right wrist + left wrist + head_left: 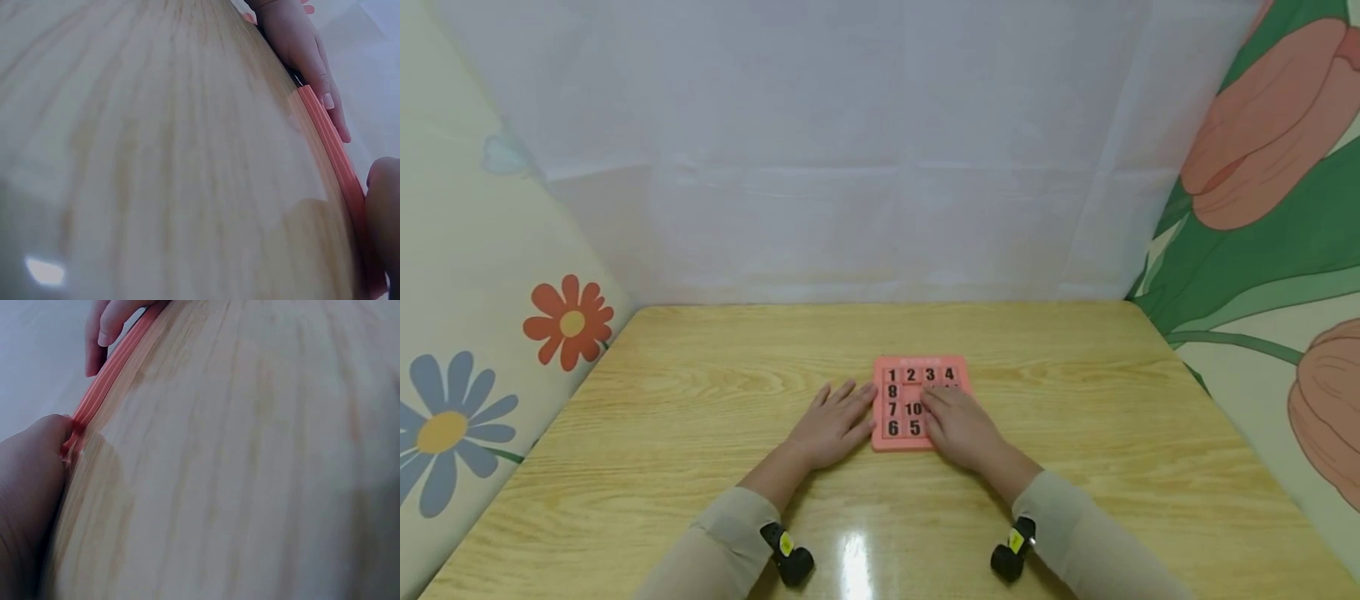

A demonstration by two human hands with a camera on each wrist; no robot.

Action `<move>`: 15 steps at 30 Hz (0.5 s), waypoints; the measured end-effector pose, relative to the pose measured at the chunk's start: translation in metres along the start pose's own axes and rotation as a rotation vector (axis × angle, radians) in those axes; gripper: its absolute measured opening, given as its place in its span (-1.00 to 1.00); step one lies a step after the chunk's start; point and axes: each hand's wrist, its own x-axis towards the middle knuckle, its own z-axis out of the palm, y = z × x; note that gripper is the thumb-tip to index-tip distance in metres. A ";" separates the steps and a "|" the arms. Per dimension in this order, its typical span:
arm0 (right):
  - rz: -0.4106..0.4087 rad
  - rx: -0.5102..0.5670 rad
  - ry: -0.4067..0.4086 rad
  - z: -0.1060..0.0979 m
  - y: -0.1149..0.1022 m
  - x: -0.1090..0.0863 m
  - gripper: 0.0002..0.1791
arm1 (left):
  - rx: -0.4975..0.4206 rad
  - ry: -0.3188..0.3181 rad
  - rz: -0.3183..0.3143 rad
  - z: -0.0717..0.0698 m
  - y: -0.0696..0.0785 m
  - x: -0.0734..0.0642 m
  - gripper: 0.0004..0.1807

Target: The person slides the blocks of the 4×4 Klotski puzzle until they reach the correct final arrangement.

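A pink sliding number puzzle [919,362] lies flat on the wooden table. Its top row reads 1, 2, 3, 4, and a gap shows to the right of the 8. My left hand [833,427] rests along the puzzle's left side, thumb and fingertips touching the frame, fingers fairly straight. Over the lower right tiles lies my right hand [961,425], its extended fingers on the puzzle beside the gap and hiding several numbers. In the right wrist view, the left hand [300,47] touches the puzzle's edge [334,147]. The left wrist view shows the thumb [37,450] against that pink edge.
The wooden table [700,358] extends around the puzzle to a white cloth backdrop [865,167]. Flower-patterned panels stand left [490,333] and right [1262,250]. Black wrist cameras hang at the left cuff [792,560] and right cuff [1011,554].
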 end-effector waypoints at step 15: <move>-0.008 0.014 -0.031 0.001 -0.008 0.004 -0.49 | -0.004 -0.003 -0.009 0.000 -0.001 -0.001 -0.33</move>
